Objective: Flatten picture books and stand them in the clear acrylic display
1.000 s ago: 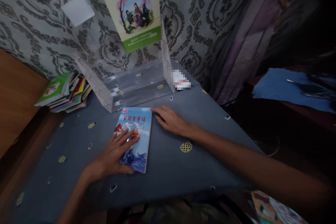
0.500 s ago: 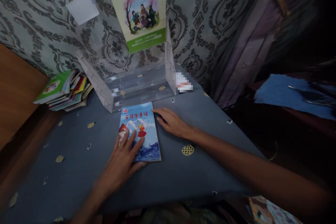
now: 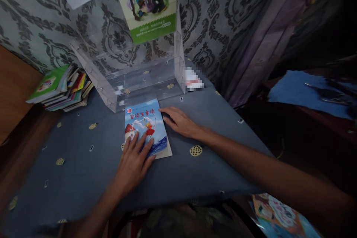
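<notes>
A thin blue picture book (image 3: 145, 121) with red characters on its cover lies flat on the grey-blue tablecloth (image 3: 83, 163). My left hand (image 3: 134, 161) rests flat on the book's near end, fingers spread. My right hand (image 3: 180, 122) lies on the cloth with its fingertips touching the book's right edge, fingers stretched out. Just beyond the book stands a clear acrylic display stand (image 3: 139, 81) holding a green-edged book (image 3: 150, 3) upright against the wall.
A pile of several thin books (image 3: 60, 89) sits at the left by the wall. A small white and red item (image 3: 193, 81) lies right of the stand. A blue cloth (image 3: 304, 91) lies on dark furniture at the right. The table's edge drops off at the front right.
The blue book has turned from slanted to nearly square with the stand and slid a little toward it. My left hand has moved down to its near end.
</notes>
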`<state>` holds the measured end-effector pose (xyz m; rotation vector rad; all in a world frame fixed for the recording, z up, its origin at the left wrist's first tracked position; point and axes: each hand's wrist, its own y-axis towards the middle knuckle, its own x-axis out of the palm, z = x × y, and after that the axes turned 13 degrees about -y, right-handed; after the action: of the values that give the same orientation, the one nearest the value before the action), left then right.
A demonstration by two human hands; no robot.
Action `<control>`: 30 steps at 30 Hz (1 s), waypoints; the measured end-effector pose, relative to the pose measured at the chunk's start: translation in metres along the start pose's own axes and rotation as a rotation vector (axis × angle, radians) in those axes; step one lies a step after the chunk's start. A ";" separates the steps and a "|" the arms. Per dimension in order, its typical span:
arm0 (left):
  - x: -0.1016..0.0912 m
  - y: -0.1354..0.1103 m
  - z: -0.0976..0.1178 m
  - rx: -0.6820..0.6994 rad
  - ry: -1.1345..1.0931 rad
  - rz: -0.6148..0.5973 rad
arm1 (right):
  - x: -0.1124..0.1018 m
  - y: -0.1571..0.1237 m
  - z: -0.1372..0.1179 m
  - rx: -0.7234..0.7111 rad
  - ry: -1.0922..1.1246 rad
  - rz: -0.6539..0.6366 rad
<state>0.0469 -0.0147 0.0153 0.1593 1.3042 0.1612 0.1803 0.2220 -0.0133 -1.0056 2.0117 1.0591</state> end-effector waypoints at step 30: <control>-0.010 0.043 -0.065 -0.812 -1.523 0.694 | 0.005 -0.018 -0.042 -0.106 -0.194 -0.203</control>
<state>-0.0198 0.0267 0.0167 -0.0036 -0.4268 0.9281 0.1852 0.1773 -0.0044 -1.0914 1.6756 1.1158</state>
